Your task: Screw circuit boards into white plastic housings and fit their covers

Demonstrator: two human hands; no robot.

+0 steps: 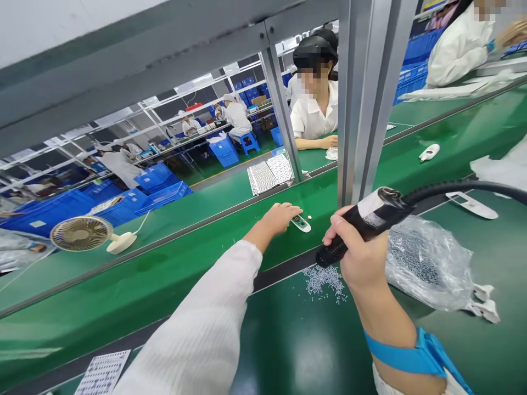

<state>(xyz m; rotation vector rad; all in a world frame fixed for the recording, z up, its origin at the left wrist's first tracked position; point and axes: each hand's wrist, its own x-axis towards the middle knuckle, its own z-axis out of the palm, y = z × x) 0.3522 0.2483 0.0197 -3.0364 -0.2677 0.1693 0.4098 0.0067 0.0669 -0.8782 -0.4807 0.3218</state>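
Head view, looking forward and down over a long green conveyor belt [296, 351]. Left hand [278, 218] lying palm down on the middle strip of belt, with fingers [293, 209] loosely curled, a little open and without visible hold on anything. Just beside the fingertips, a small white plastic part with a green circuit board [301, 223], lying flat; contact with the fingers impossible to tell. Right hand [357, 249] raised above the near strip, its fingers [335, 233] closed firmly around the black body of an electric screwdriver [366, 227]. At the screwdriver's upper end, a white label and a black cable [461, 187] curving away to the right. Below the right hand, a scatter of tiny pale pieces [323, 282] on the belt, and to the right of it, a clear plastic bag [424, 263] with many small dark pieces inside. Around the right wrist, a blue strap [420, 351]; on the left arm, a white sleeve [197, 329]. Farther across the belt, a seated co-worker [315, 112] in a white shirt, behind a metal post [349, 99], with two printed sheets [269, 173] lying nearby. Off to the left, a small fan [80, 233] and blue crates [164, 195]
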